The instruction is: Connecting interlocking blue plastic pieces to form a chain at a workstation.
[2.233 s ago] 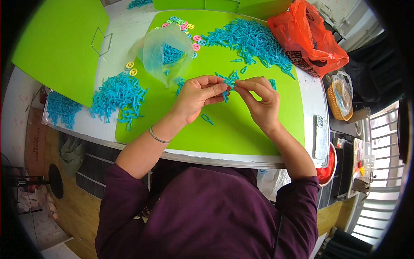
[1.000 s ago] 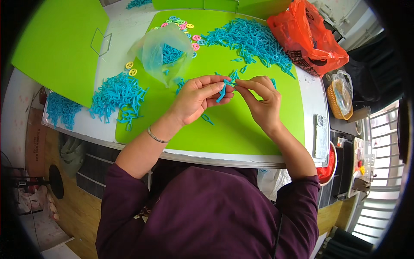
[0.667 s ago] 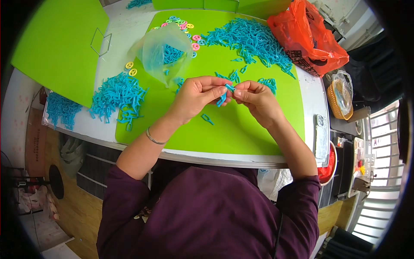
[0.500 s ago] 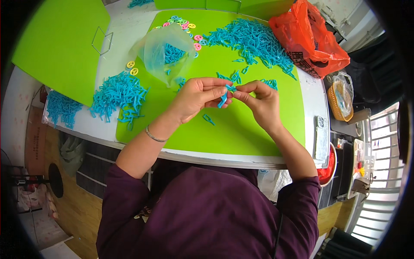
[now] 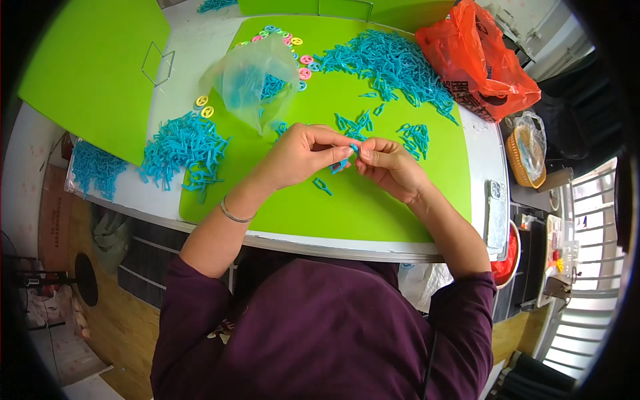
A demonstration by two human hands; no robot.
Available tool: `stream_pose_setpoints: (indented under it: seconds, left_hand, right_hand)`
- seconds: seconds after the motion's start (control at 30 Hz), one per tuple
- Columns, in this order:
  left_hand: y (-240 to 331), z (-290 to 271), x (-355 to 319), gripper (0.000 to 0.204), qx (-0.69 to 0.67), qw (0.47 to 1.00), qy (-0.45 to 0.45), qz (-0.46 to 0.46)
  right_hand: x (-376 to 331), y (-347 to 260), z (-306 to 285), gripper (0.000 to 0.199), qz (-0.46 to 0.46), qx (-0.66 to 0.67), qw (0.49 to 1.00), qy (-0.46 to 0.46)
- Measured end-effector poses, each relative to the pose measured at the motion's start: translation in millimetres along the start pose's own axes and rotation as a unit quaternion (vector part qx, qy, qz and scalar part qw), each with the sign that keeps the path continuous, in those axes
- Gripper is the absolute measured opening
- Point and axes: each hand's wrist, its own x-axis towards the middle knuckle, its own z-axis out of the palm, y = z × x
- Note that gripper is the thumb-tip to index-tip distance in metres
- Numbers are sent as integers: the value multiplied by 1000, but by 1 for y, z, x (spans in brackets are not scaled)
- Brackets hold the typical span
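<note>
My left hand [image 5: 300, 157] is closed in a pinch on small blue plastic pieces [image 5: 341, 165] that look like clip parts, one hanging below its fingertips. My right hand [image 5: 395, 168] meets it fingertip to fingertip, pinching a blue piece [image 5: 354, 148] at the same spot. Fingers hide how the pieces fit together. Under the hands, on the green mat [image 5: 373, 213], lies one loose blue clip [image 5: 322, 186]. Beyond them are a small cluster of clips [image 5: 353, 125] and, farther right, another cluster [image 5: 415, 140].
Blue pieces form a large heap [image 5: 393, 63] at the back and another heap [image 5: 181, 148] at the left. A clear plastic bag [image 5: 247, 80] holds more. Coloured rings [image 5: 306, 60] lie beside it. A red plastic bag [image 5: 477, 60] and a phone [image 5: 495, 190] are at the right.
My right hand has turned and drawn in closer to the left, its fingers curling more. The cluster on the right shows more fully. My left hand stays almost in place.
</note>
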Motion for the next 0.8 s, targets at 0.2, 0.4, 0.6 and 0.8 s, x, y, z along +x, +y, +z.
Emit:
stream_pose_setpoints:
  seconds: [0.2,0.4,0.6,0.8]
  left_hand:
    - [-10,8,-1,20,-220,975,23,-26]
    - [-9,-3,3,17,-396,912,87,-59]
    - [-1,-37,3,15,-418,898,136,28]
    - [-2,-48,0,17,-410,903,119,48]
  right_hand:
    - [0,0,20,9,-100,-46,994,25]
    - [2,-6,16,13,-120,-86,987,63]
    - [11,-2,-5,23,-296,-595,733,144]
    - [20,18,21,29,-392,-736,553,5]
